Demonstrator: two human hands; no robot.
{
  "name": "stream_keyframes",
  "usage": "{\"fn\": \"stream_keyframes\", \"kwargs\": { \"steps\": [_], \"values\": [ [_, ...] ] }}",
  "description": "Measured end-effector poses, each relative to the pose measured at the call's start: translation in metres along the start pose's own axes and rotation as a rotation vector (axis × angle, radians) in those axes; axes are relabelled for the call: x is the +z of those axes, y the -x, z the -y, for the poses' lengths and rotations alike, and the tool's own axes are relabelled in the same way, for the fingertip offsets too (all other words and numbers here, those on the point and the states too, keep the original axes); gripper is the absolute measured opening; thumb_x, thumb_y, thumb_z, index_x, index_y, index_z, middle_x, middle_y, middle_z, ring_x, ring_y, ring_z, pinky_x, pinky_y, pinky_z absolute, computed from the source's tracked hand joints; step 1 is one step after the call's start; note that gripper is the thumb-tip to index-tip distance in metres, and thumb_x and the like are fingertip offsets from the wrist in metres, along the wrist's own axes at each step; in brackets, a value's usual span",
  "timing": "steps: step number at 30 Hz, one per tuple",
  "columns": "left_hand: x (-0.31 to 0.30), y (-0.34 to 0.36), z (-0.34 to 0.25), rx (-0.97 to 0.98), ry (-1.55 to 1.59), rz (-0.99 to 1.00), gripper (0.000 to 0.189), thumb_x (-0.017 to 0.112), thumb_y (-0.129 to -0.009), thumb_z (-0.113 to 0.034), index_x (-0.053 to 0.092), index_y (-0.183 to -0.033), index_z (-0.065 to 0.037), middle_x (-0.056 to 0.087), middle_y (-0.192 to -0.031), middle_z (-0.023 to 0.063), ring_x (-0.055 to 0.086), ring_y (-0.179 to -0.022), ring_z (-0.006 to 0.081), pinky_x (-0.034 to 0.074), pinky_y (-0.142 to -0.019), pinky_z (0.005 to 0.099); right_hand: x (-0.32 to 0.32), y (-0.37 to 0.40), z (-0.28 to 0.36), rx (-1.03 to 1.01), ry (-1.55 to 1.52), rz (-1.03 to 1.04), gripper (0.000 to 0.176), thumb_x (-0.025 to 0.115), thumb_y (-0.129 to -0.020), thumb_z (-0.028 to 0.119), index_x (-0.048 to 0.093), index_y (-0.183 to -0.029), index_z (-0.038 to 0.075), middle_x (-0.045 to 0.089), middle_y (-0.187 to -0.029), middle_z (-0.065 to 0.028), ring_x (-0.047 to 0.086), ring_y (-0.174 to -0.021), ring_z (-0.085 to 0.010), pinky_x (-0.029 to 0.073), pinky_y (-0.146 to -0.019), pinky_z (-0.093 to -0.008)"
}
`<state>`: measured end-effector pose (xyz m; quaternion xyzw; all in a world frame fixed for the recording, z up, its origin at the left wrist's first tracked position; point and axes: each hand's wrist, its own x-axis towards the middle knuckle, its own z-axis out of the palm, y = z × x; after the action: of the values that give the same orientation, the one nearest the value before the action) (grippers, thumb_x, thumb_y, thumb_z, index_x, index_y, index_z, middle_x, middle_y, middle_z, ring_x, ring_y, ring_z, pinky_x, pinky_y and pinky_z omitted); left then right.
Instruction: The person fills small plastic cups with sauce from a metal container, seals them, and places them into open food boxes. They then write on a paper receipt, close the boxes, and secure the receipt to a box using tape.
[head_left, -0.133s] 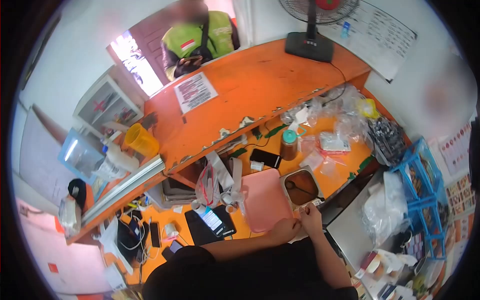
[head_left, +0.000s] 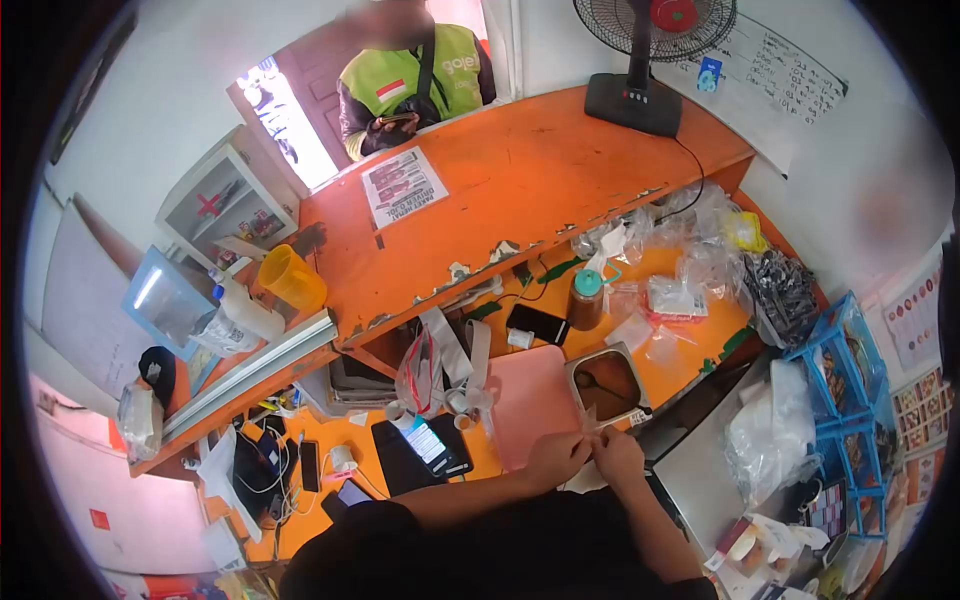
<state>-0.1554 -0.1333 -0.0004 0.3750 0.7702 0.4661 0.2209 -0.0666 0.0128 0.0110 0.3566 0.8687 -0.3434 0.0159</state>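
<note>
My left hand [head_left: 559, 461] and my right hand [head_left: 619, 459] meet over the front edge of the work surface, fingers pinched together. A small translucent piece, which looks like a clear plastic bag [head_left: 591, 412], sticks up from between the fingertips. Just beyond my left hand lies a pink tray [head_left: 530, 400], partly covered by that hand. A metal container of brown sauce [head_left: 618, 372] stands beyond my right hand, with a dark ladle [head_left: 600, 383] resting in it.
A bottle with a turquoise lid [head_left: 586, 300] and a black phone [head_left: 538, 324] sit behind the tray. Plastic bags [head_left: 705, 265] crowd the back right. Left of the tray is a lit phone [head_left: 425, 443]. Across the orange counter [head_left: 480, 180] stands a person in a green vest [head_left: 455, 70].
My hands have come closer together, with the clear piece now sticking up between them. The whole view has shifted slightly.
</note>
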Motion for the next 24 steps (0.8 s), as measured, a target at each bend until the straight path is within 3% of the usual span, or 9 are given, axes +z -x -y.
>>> {"fn": "stream_keyframes", "kwargs": {
  "steps": [2, 4, 5, 8, 10, 12, 13, 19, 24],
  "values": [
    [-0.017, 0.002, 0.009, 0.039, -0.106, 0.05, 0.029, 0.071, -0.098, -0.031, 0.071, -0.092, -0.002, 0.069, -0.086, 0.0229, 0.07, -0.082, 0.0423, 0.054, -0.076, 0.0518, -0.008, -0.007, 0.022, 0.029, 0.12, 0.094, 0.031, 0.068, -0.092, 0.036, 0.076, -0.099, 0.007, 0.076, -0.095, -0.0228, 0.073, -0.095, -0.0437, 0.057, -0.083, -0.0504],
    [-0.022, 0.008, 0.015, 0.442, -0.261, 0.021, 0.03, 0.081, -0.09, -0.027, 0.067, -0.103, -0.004, 0.068, -0.098, 0.019, 0.068, -0.098, 0.0404, 0.053, -0.086, 0.0484, -0.022, -0.019, 0.028, 0.039, 0.042, 0.138, 0.031, 0.068, -0.092, 0.036, 0.078, -0.102, 0.008, 0.077, -0.098, -0.021, 0.073, -0.097, -0.0414, 0.057, -0.086, -0.0483],
    [-0.025, 0.004, 0.004, 0.445, -0.264, 0.026, 0.03, 0.081, -0.09, -0.027, 0.067, -0.103, -0.004, 0.068, -0.098, 0.019, 0.068, -0.098, 0.0404, 0.053, -0.086, 0.0484, -0.026, -0.023, 0.026, 0.05, -0.031, 0.177, 0.031, 0.068, -0.093, 0.036, 0.079, -0.105, 0.009, 0.077, -0.1, -0.0193, 0.074, -0.1, -0.039, 0.057, -0.089, -0.0461],
    [-0.036, -0.016, -0.026, 0.572, -0.352, -0.205, 0.054, 0.089, -0.081, -0.026, 0.058, -0.12, -0.005, 0.063, -0.114, 0.0165, 0.064, -0.108, 0.04, 0.051, -0.095, 0.0466, -0.01, -0.028, -0.007, -0.081, -0.316, 0.404, 0.025, 0.07, -0.089, 0.029, 0.079, -0.102, 0.009, 0.078, -0.097, -0.0171, 0.076, -0.095, -0.0341, 0.058, -0.087, -0.0444],
    [-0.022, -0.038, -0.017, 0.669, -0.254, 0.089, 0.068, 0.089, -0.079, -0.027, 0.051, -0.131, -0.003, 0.06, -0.117, 0.0176, 0.064, -0.106, 0.0399, 0.053, -0.094, 0.0476, -0.017, -0.019, -0.001, -0.167, -0.41, 0.518, 0.03, 0.074, -0.085, 0.029, 0.079, -0.103, 0.005, 0.079, -0.097, -0.0141, 0.076, -0.095, -0.0275, 0.058, -0.088, -0.0443],
    [-0.007, -0.031, 0.0, 0.331, -0.194, 0.363, 0.058, 0.083, -0.082, -0.01, 0.051, -0.13, -0.001, 0.06, -0.118, 0.0223, 0.063, -0.11, 0.0433, 0.051, -0.097, 0.0493, -0.046, -0.001, 0.015, -0.091, -0.345, 0.538, 0.033, 0.075, -0.082, 0.031, 0.079, -0.106, 0.007, 0.079, -0.102, -0.0173, 0.076, -0.098, -0.0299, 0.058, -0.088, -0.0444],
    [0.005, -0.027, 0.012, 0.373, -0.089, 0.328, 0.054, 0.082, -0.083, -0.008, 0.052, -0.128, 0.0, 0.06, -0.118, 0.0216, 0.064, -0.108, 0.0411, 0.052, -0.095, 0.0474, -0.036, 0.008, 0.004, -0.115, -0.312, 0.355, 0.036, 0.072, -0.082, 0.035, 0.079, -0.105, 0.008, 0.079, -0.102, -0.0171, 0.075, -0.096, -0.0337, 0.057, -0.088, -0.0463],
    [0.019, -0.028, -0.004, 0.169, -0.02, 0.443, 0.044, 0.083, -0.084, -0.009, 0.056, -0.117, 0.001, 0.061, -0.111, 0.0168, 0.065, -0.095, 0.0289, 0.053, -0.085, 0.0379, -0.012, 0.025, -0.036, -0.028, -0.3, 0.201, 0.032, 0.065, -0.089, 0.036, 0.081, -0.091, 0.009, 0.076, -0.093, -0.0215, 0.075, -0.09, -0.0403, 0.058, -0.08, -0.0502],
    [0.044, -0.052, -0.026, 0.195, -0.206, 0.575, 0.043, 0.087, -0.082, -0.014, 0.057, -0.109, -0.001, 0.06, -0.098, 0.0126, 0.063, -0.089, 0.0236, 0.052, -0.08, 0.0365, -0.035, 0.04, -0.063, 0.024, -0.35, 0.103, 0.033, 0.064, -0.093, 0.036, 0.081, -0.095, 0.008, 0.076, -0.089, -0.02, 0.076, -0.088, -0.0385, 0.059, -0.076, -0.0497]
  ]
}}
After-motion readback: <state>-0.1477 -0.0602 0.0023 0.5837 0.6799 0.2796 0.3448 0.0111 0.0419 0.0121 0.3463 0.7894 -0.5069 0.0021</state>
